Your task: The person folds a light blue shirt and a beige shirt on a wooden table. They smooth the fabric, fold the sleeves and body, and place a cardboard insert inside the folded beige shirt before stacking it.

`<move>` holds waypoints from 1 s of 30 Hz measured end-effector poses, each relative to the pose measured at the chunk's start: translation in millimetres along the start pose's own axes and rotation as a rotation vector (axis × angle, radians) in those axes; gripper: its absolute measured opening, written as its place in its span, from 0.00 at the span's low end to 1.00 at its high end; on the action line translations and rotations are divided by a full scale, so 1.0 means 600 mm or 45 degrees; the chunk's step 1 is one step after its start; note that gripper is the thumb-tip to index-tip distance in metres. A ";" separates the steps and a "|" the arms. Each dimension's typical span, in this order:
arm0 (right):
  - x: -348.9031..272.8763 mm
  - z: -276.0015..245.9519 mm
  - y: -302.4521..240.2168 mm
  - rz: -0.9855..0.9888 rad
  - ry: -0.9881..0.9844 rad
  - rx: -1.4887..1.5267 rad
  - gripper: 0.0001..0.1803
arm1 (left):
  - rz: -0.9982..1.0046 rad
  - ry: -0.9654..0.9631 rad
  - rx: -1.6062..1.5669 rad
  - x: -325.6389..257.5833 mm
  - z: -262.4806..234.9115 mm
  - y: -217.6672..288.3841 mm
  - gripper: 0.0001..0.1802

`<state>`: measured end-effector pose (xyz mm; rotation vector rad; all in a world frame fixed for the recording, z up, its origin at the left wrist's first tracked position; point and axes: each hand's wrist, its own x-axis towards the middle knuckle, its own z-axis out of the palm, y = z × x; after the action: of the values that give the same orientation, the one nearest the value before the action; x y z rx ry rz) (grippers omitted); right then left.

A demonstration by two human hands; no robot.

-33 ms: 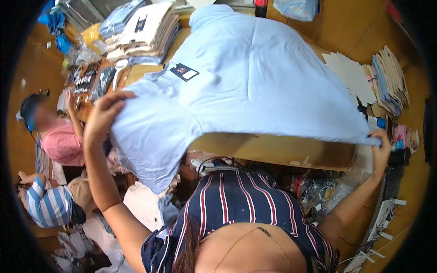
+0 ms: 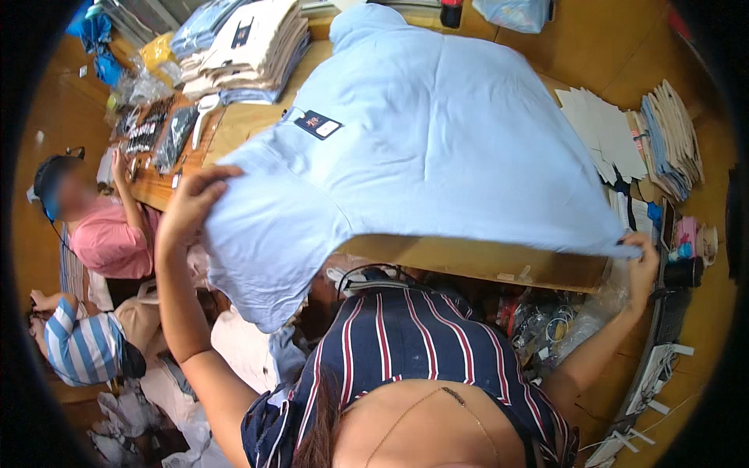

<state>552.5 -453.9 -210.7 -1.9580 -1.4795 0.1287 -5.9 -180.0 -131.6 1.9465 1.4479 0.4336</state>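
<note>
Bright, even light falls from above, and the pale blue shirt (image 2: 421, 148) shows only soft folds of shade. Under the wooden table (image 2: 476, 257) it is darker. The fisheye view bends straight edges toward a black rim. One face at left is blurred; the rest is fairly sharp.

dark rectangular hang tag with a white patch (image 2: 317, 125): lying on the spread pale blue garment, upper left | dark flat printed packets (image 2: 160, 134): in a row at the table's far left | clear plastic bag (image 2: 515, 13): top edge, right of centre | crumpled clear plastic wrappers (image 2: 136, 86): upper left, beside folded stacks
</note>
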 end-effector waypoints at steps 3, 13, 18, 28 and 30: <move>-0.080 0.086 0.029 0.172 -0.360 0.113 0.13 | -0.338 -0.228 0.008 -0.027 0.078 -0.069 0.16; -0.161 0.295 0.110 0.907 0.094 -0.210 0.24 | -0.032 0.391 0.819 0.018 0.351 -0.320 0.28; -0.228 0.279 0.182 0.966 0.083 0.024 0.17 | 0.040 0.529 0.821 -0.012 0.324 -0.299 0.20; -0.226 0.263 0.169 0.974 0.231 0.020 0.19 | 0.060 0.533 0.517 0.126 0.386 -0.195 0.32; -0.242 0.276 0.174 1.025 0.321 0.078 0.21 | 0.088 0.577 0.426 0.153 0.406 -0.207 0.25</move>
<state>511.4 -522.2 -441.0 -2.3056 -0.4637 0.2583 85.4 -149.5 -403.0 2.2668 1.8344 0.7409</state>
